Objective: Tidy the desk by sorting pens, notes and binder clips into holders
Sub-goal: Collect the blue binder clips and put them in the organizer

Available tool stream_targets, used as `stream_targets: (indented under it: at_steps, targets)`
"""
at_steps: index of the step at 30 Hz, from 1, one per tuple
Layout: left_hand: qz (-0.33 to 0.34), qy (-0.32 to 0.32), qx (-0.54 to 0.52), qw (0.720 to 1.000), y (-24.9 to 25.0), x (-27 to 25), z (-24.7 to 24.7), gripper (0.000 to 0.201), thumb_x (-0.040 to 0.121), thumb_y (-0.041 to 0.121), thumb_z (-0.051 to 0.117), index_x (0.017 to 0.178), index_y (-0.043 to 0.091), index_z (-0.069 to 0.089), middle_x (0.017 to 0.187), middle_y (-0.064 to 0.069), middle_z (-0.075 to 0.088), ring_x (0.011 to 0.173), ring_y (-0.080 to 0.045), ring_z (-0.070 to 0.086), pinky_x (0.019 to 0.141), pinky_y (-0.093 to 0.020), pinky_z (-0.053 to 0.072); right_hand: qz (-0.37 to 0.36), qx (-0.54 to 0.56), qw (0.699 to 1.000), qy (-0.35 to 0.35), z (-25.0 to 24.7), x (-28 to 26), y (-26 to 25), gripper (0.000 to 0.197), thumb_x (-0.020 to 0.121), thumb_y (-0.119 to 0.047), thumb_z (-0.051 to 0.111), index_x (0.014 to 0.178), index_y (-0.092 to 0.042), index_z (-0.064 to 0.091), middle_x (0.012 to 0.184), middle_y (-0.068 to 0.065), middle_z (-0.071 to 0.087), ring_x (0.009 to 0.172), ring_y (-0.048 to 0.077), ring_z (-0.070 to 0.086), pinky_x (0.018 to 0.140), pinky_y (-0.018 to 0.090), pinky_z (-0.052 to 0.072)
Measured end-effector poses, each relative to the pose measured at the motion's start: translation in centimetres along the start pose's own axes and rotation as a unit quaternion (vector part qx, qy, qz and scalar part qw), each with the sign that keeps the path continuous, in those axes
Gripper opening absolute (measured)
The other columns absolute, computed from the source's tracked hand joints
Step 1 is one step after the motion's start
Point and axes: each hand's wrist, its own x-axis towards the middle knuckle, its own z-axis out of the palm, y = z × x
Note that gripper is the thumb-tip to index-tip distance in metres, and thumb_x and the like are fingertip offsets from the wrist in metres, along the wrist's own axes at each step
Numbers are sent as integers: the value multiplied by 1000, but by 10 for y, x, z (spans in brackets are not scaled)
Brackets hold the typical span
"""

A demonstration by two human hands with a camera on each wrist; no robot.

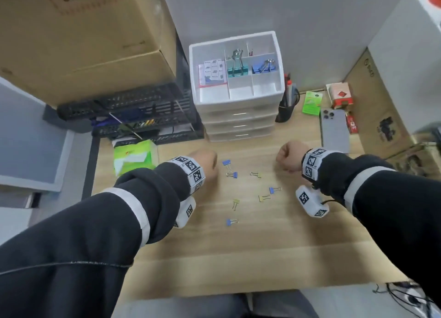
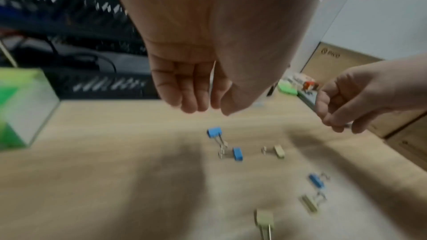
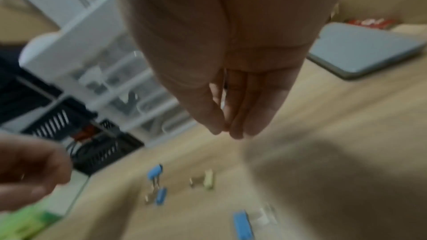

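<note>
Several small blue and yellow binder clips lie scattered on the wooden desk, also seen as binder clips and binder clips. My left hand hovers just left of them with fingers curled, and my right hand hovers to their right, also curled. Nothing shows in the left hand or the right hand. Behind stands a white organizer holding notes, a large green clip and a large blue clip. A black pen cup stands beside it.
A green tissue box sits at the left by a black mesh tray under a cardboard box. A phone, a green packet and a red-white box lie at the right.
</note>
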Motion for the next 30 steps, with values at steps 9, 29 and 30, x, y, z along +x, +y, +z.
stream_targets:
  at_steps: [9,29,30]
  targets:
    - [44,25,-73,996,20,36,60,36,90,16,51,125,23,57,116,-3,52,97,-29,62,87,-39,52,-71,-126,989,-33,75,20,54,29,74,-10,69,93,-31,66,89,-6,59,77,15,63,66,24,50]
    - [53,17,-23,998,40,70,74,21,82,14,56,102,15,64,103,-6,60,92,-28,62,83,-42,56,-54,70,996,-31,60,34,58,13,74,-14,71,87,-17,69,68,-6,64,65,12,59,70,28,53]
    - [46,21,-36,998,38,69,72,20,82,16,56,102,14,62,102,-5,61,91,-28,62,82,-42,56,-56,87,994,-38,59,34,55,13,76,-11,69,89,-15,69,64,-5,63,62,13,58,71,29,53]
